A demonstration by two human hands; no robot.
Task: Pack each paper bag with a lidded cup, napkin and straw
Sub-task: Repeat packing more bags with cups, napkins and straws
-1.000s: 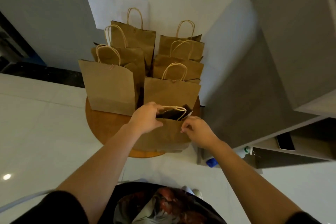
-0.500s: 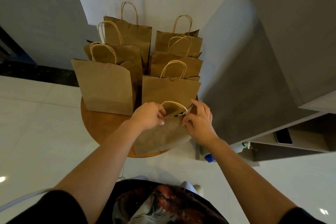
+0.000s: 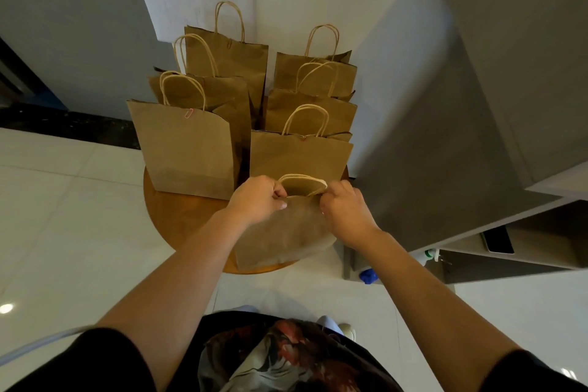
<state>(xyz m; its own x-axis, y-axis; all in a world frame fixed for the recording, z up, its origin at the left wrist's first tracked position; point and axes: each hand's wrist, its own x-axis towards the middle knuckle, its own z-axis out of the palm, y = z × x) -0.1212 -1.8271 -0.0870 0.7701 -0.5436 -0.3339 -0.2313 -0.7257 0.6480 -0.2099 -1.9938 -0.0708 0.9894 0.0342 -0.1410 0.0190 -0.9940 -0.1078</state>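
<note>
Pinching shut the mouth of the nearest paper bag (image 3: 286,232), which gaped dark a second ago: left hand (image 3: 257,200) and right hand (image 3: 345,210) each grip its top edge beside the twine handles (image 3: 304,183), bag at bench (image 3: 181,216) edge, apparently packed.

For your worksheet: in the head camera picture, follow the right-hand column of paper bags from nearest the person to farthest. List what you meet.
Bag held by both hands → bag with its handle upright → third bag → rear bag.
</note>
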